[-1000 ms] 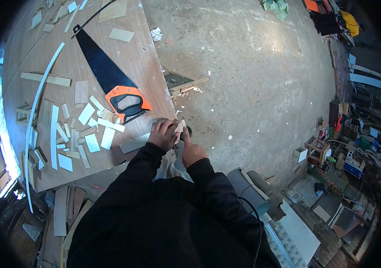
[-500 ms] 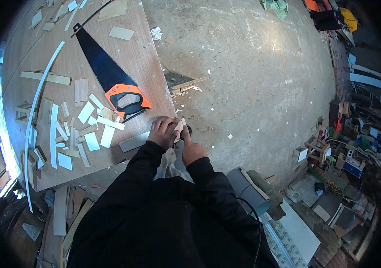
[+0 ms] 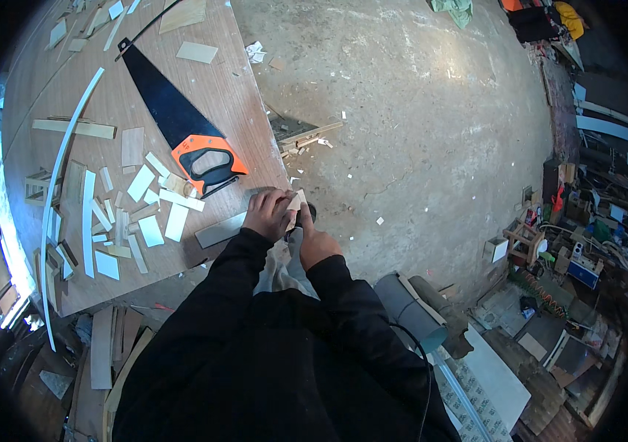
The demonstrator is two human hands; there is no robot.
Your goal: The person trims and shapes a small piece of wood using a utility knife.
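Many offcuts (image 3: 176, 222) and a saw (image 3: 178, 119) lie near the left grip (image 3: 266, 214), clasping a wood piece (image 3: 296, 200), right grip (image 3: 319, 246) unclear

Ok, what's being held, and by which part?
A small wood piece, by its left side in the left hand; right hand at its right side, grip unclear.

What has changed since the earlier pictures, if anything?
Nothing was visibly taken or released; only the view shifted slightly. The left hand still holds the small wooden piece, the right hand stays against it, and the saw lies unmoved on the table.
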